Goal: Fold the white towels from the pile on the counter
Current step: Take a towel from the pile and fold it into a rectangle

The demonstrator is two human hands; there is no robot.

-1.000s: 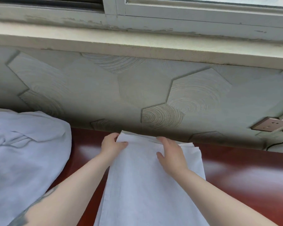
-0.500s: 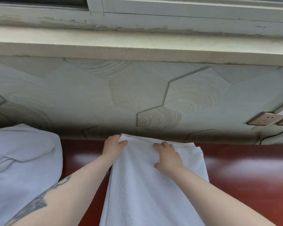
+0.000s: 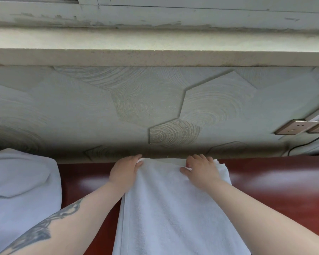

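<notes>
A white towel (image 3: 173,208) is laid on the red bench (image 3: 274,190), its long axis running from the bench's near edge, where it leaves the picture, to the far edge under the wall. Its far end is held at both corners. The far left corner is pinched by the left hand (image 3: 124,170), thumb on top of the cloth. The far right corner is covered by the right hand (image 3: 201,168), whose fingers are curled over the edge with the thumb pressed on the cloth; whether cloth is truly gripped there cannot be told for certain. A second layer of towel edge is seen just beyond the right hand. The towel therefore lies toward the person from both hands, and neither hand is clearly nearer to it. The next fold is judged to run along that long axis. The pile of white towels (image 3: 20,190) rests at the bench's left side, apart from the towel in hand.
</notes>
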